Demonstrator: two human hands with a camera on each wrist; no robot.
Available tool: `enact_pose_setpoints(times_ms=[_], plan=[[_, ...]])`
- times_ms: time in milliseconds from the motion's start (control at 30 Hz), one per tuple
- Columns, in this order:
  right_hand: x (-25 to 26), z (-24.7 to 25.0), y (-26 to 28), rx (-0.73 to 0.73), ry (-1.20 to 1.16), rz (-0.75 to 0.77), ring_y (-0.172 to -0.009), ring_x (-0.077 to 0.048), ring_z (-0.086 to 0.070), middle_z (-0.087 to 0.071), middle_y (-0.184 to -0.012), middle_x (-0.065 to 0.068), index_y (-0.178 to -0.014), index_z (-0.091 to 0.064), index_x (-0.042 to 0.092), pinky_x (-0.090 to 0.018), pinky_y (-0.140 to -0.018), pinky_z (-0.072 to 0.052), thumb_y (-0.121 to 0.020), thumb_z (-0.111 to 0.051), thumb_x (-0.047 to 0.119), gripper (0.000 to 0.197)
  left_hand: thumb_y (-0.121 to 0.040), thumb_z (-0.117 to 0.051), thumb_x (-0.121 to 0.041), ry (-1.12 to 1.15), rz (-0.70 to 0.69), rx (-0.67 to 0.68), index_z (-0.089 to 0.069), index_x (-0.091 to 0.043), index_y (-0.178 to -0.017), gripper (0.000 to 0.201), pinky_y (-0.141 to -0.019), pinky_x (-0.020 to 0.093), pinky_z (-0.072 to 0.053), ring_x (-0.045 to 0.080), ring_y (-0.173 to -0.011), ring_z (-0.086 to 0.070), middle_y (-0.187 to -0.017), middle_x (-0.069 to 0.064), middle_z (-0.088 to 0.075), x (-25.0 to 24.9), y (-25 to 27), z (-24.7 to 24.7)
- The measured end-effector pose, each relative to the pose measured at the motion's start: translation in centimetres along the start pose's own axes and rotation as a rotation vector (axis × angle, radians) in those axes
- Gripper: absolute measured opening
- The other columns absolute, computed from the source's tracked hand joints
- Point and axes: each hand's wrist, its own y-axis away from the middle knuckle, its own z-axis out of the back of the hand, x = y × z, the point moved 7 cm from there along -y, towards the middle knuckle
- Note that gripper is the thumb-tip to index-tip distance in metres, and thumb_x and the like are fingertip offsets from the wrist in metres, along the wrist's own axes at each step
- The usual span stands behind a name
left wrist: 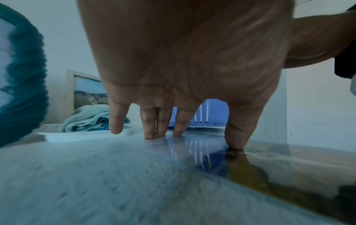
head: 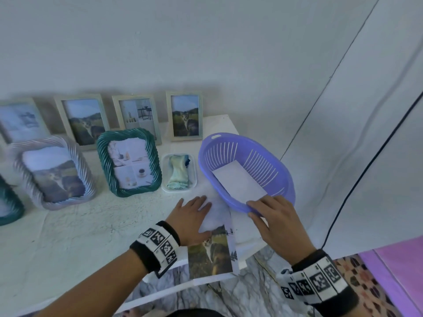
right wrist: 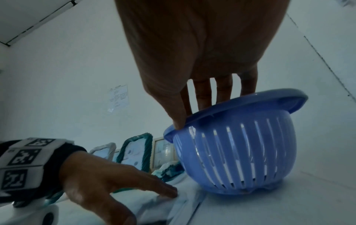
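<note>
Lying under the left hand (head: pixel 193 219), the photo (head: pixel 209 255) neighbours the basket (head: pixel 229 136).

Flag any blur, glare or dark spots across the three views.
Head view: back-left picture frame looks soft. Left wrist view: glossy photo mirrors the basket, near table smeared. Right wrist view: right hand backlit, dark.

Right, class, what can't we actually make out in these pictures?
White sheet in the purple basket: head view, near end under the right hand.
Right hand's fingers: right wrist view, tips behind the basket rim, grip unclear.
Photo prints under the left hand: head view, count hidden by the top print.
Wall notice: right wrist view, text too small.
Far-left teal frame: cut by head view's left edge.
</note>
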Motion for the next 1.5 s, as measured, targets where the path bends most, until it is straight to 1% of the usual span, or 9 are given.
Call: enact_pose_setpoints(times_ms=[100, 333, 567, 800, 1000, 1100, 1200, 1300, 1500], plan=[[1.6, -1.1, 1.6, 0.032, -0.033, -0.001, -0.080, -0.026, -0.056, -0.061, -0.090, 0.002, -0.106, -0.066, 0.018, -0.037, -0.072, -0.046, -0.094, -0.049, 0.030, 0.024, -0.067, -0.008, -0.076, -0.004, 0.012, 0.022, -0.005, -0.020, -0.155, 0.104, -0.120, 0.049, -0.007, 0.019, -0.149, -0.006, -0.163, 0.004, 0.002, 0.6, 1.9, -1.0], [7.5, -0.4, 6.1, -0.002, -0.198, 0.070, -0.078, -0.020, -0.047, -0.052, -0.085, 0.000, -0.092, -0.062, 0.016, -0.028, -0.068, -0.040, -0.094, -0.050, 0.020, 0.013, -0.067, -0.005, -0.075, 0.031, 0.097, 0.018, -0.002, -0.021, -0.155, 0.103, -0.120, 0.048, -0.005, 0.016, -0.149, -0.003, -0.163, 0.001, 0.006, 1.9, 5.1, -2.3], [4.0, -11.0, 8.6, 0.611, -0.715, -0.644, -0.083, -0.015, -0.067, -0.070, -0.093, -0.001, -0.108, -0.063, 0.017, -0.038, -0.082, -0.054, -0.089, -0.058, 0.052, 0.040, -0.062, 0.000, -0.075, 0.067, 0.165, 0.005, -0.006, -0.020, -0.155, 0.108, -0.118, 0.048, -0.008, 0.018, -0.149, -0.007, -0.163, 0.001, 0.004, 2.0, 7.3, -3.1], [7.0, -12.9, 7.5, 0.589, -1.287, -0.825, -0.094, -0.035, -0.067, -0.071, -0.103, -0.021, -0.104, -0.069, -0.001, -0.047, -0.092, -0.053, -0.089, -0.062, 0.003, 0.017, -0.067, -0.009, -0.082, 0.206, 0.213, -0.104, -0.018, -0.022, -0.153, 0.106, -0.116, 0.044, -0.021, 0.021, -0.144, -0.021, -0.161, 0.000, -0.013, 1.6, 8.8, -3.5], [9.0, -9.7, 4.1, 0.402, -1.357, -0.594, -0.099, -0.029, -0.066, -0.071, -0.103, -0.014, -0.103, -0.064, 0.004, -0.038, -0.092, -0.052, -0.093, -0.059, 0.003, 0.011, -0.071, -0.070, -0.063, 1.134, 0.473, -0.582, -0.029, -0.024, -0.149, 0.096, -0.104, 0.040, -0.042, 0.016, -0.126, -0.045, -0.141, -0.002, -0.041, 5.7, 12.8, -1.9], [10.7, -7.2, 1.1, 0.297, -1.287, -0.402, -0.084, -0.014, -0.065, -0.069, -0.085, 0.002, -0.096, -0.061, 0.011, -0.026, -0.079, -0.050, -0.095, -0.058, 0.010, 0.003, -0.071, -0.082, -0.043, 1.720, 0.295, -0.676, -0.053, -0.011, -0.132, 0.075, -0.087, 0.038, -0.056, 0.025, -0.107, -0.066, -0.120, 0.010, -0.067, 4.9, 13.4, -0.3], [11.7, -5.5, -1.3, 0.134, -1.092, -0.225, -0.063, -0.004, -0.049, -0.049, -0.066, 0.013, -0.083, -0.049, 0.016, -0.022, -0.063, -0.039, -0.097, -0.056, 0.013, 0.016, -0.082, -0.073, -0.020, 1.637, 0.149, -0.887, -0.056, -0.001, -0.125, 0.049, -0.084, 0.033, -0.056, 0.024, -0.105, -0.067, -0.112, 0.011, -0.071, 4.7, 14.4, 3.7], [12.1, -5.0, -2.8, -0.009, -0.922, -0.141, -0.083, -0.010, -0.061, -0.057, -0.082, 0.010, -0.094, -0.051, 0.012, -0.036, -0.077, -0.053, -0.097, -0.053, 0.015, 0.006, -0.086, -0.063, -0.007, 1.545, 0.059, -0.990, -0.053, 0.003, -0.127, 0.043, -0.082, 0.026, -0.055, 0.019, -0.107, -0.066, -0.114, 0.009, -0.069, 5.0, 14.5, 5.5], [11.9, -7.8, -3.0, -0.070, -0.882, -0.145, -0.087, -0.010, -0.062, -0.058, -0.089, 0.011, -0.098, -0.050, 0.010, -0.041, -0.080, -0.054, -0.096, -0.049, 0.007, 0.004, -0.084, -0.068, -0.031, 1.432, 0.156, -0.950, -0.058, -0.015, -0.118, 0.039, -0.082, 0.058, -0.054, 0.031, -0.101, -0.066, -0.109, 0.009, -0.069, 6.4, 12.8, 2.0]])
